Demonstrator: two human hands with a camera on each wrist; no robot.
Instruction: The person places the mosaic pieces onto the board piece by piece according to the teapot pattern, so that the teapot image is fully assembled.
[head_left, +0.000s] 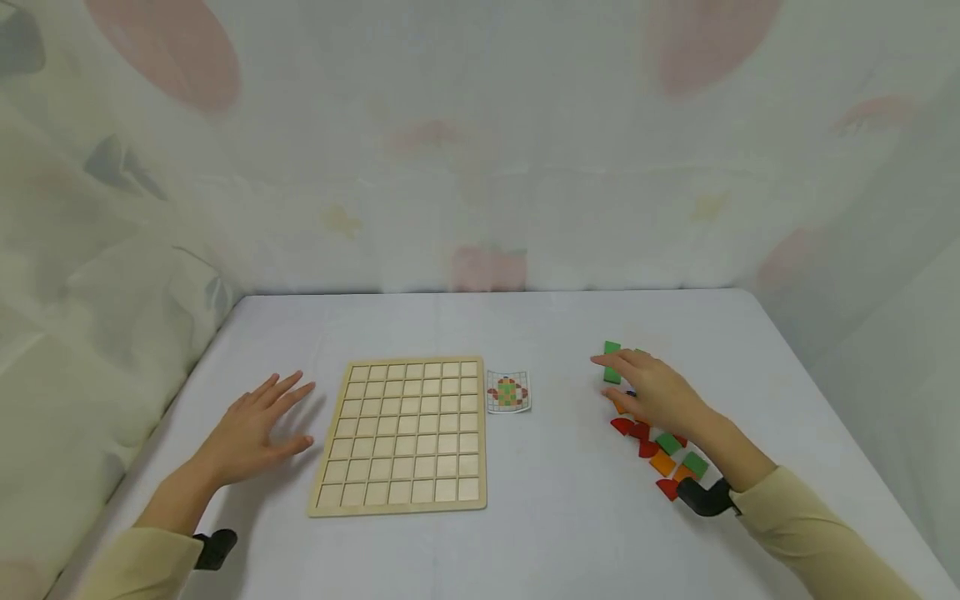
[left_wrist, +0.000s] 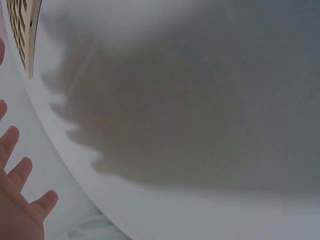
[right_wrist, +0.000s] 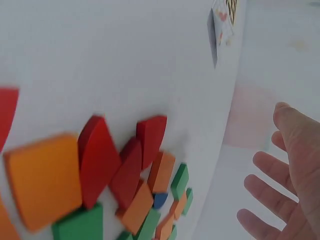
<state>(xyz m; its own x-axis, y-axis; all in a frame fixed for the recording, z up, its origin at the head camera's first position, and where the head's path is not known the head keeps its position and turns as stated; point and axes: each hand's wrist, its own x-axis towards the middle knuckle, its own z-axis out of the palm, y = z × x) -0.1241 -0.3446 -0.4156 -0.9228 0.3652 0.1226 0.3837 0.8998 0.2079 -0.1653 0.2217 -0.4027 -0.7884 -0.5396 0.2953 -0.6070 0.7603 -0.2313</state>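
Observation:
My left hand hovers over the white table at the left, fingers spread, nothing held. Just right of it lies a wooden grid board with rows of square recesses. My right hand is above a group of coloured blocks, its fingers extended and empty. Among them are an orange square block, red curved-edge blocks, green blocks and a small blue block. In the head view the hand hides part of the group. A small picture card with a gridded pattern lies along the board's right edge.
A patterned cloth hangs behind the table, and more cloth borders its left side. Each wrist carries a black camera mount, one at the left sleeve and one at the right sleeve.

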